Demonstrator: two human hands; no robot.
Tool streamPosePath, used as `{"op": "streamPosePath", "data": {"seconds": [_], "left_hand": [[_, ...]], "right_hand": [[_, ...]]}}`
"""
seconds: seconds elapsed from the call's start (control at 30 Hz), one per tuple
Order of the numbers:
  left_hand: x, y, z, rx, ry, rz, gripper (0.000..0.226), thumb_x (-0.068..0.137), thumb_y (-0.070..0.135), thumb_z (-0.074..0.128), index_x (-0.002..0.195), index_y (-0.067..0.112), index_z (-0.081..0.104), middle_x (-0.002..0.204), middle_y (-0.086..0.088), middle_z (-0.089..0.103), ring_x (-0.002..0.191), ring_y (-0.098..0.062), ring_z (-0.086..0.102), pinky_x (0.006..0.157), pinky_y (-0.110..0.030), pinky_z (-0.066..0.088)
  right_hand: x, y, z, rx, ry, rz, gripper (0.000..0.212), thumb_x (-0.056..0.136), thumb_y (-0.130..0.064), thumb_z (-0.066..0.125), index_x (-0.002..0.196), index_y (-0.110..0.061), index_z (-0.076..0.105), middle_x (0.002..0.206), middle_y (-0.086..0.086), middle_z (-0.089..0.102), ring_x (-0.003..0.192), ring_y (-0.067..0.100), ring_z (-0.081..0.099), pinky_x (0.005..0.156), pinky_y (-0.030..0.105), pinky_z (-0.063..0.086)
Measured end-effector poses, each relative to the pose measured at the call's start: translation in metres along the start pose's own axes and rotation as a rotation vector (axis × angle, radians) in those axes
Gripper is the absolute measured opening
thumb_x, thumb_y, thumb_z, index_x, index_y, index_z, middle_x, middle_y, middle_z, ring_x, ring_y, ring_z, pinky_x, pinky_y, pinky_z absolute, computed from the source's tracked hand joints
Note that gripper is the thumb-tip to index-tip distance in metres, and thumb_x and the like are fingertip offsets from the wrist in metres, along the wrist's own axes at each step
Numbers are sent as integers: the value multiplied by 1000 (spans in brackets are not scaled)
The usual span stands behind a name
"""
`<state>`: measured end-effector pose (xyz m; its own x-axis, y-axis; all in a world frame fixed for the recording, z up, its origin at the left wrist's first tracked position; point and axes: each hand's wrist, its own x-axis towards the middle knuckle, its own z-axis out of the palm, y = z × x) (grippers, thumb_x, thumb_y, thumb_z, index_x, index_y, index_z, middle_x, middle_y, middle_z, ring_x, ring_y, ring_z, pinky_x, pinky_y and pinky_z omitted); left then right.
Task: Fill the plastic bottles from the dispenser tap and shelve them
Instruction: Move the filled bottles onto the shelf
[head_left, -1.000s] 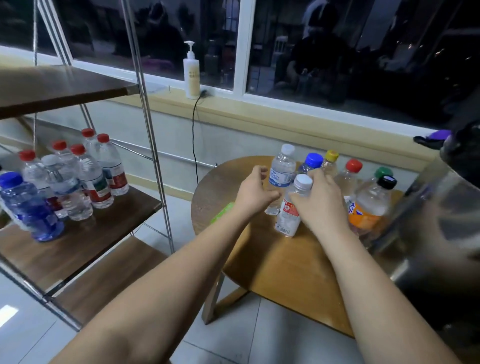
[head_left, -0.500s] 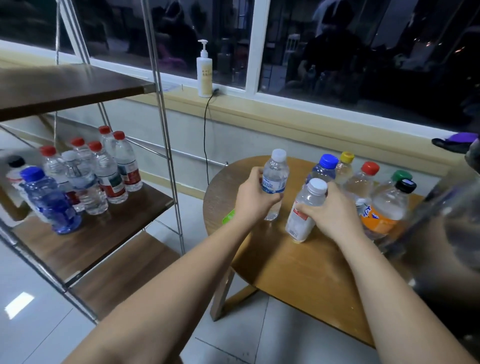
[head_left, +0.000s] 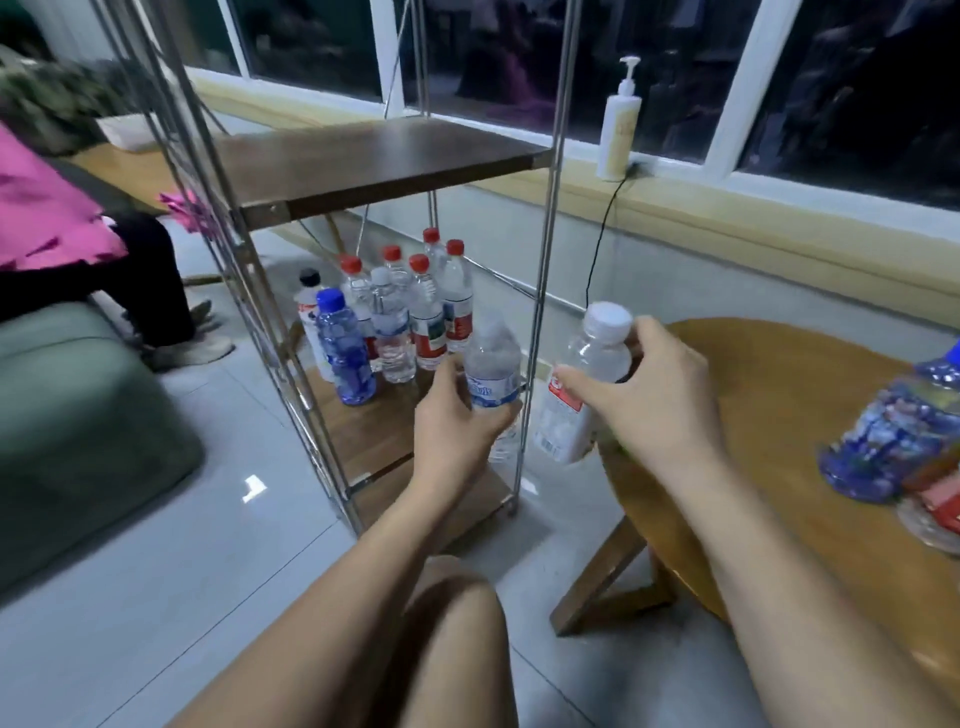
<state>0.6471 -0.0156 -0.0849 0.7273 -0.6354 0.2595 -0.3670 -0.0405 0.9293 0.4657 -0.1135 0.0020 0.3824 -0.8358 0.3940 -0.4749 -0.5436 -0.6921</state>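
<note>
We have only the head view, and it is smeared by motion. Our left hand (head_left: 457, 431) is wrapped round the lower body of the blue-labelled bottle (head_left: 491, 369), fingers curled behind it and thumb in front. The bottle stands roughly upright, just above the near right corner of the middle shelf (head_left: 363, 441). Our right hand (head_left: 649, 400) grips the white-capped bottle (head_left: 592, 374) high, around its shoulder. That bottle leans with its base to the left, in the air between the round table (head_left: 753, 395) and the steel post (head_left: 545, 260) at the rack's right front. The shelved bottles (head_left: 410, 312) are clustered at the far left of the middle shelf, with bare wood nearer us. More bottles (head_left: 898, 421) wait on the right of the table, and the dispenser is out of view. We cannot tell how full either carried bottle is (both look clear through the blur). We judge the post to be the main hazard. It stands just beside the left bottle, and the right bottle must get past it, so a hurried sweep could knock plastic on steel. Two hands entering one narrow opening may also collide. The right bottle's tilt and high grip could let it swing or slip. If we set either bottle down too far in, it could topple the close-packed cluster.
</note>
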Motion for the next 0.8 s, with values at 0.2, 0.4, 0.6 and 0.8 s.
{"op": "streamPosePath", "data": {"seconds": [0.2,0.4,0.6,0.8], "left_hand": [[26,-56,-45,24,228,-81,57,82,30,91,125,40,55,115,21,76,106,-7,75,94,-43,62],[54,-99,-54,22,370,-98,45,90,29,85,123,37,55,118,14,72,106,-12,71,94,-49,61],[80,-117,-53,97,438,-129,55,96,28,80,145,22,57,137,2,70,123,-20,67,104,-47,56],[70,-133,-53,-36,402,-108,62,102,25,76,158,29,48,149,9,62,137,-8,60,116,-47,52]], "right_hand": [[2,-21,120,25,-229,-78,51,74,-59,87,98,-25,57,102,-2,69,94,26,66,77,42,54],[15,-22,206,38,-297,-75,59,76,-58,90,116,-27,61,116,1,70,105,27,69,81,41,56],[26,-13,250,25,-289,-113,72,81,-56,89,135,-24,56,128,3,73,112,30,72,83,37,58],[35,-2,263,160,-374,-49,67,74,-57,92,127,-35,57,123,-9,72,111,13,69,92,34,59]]}}
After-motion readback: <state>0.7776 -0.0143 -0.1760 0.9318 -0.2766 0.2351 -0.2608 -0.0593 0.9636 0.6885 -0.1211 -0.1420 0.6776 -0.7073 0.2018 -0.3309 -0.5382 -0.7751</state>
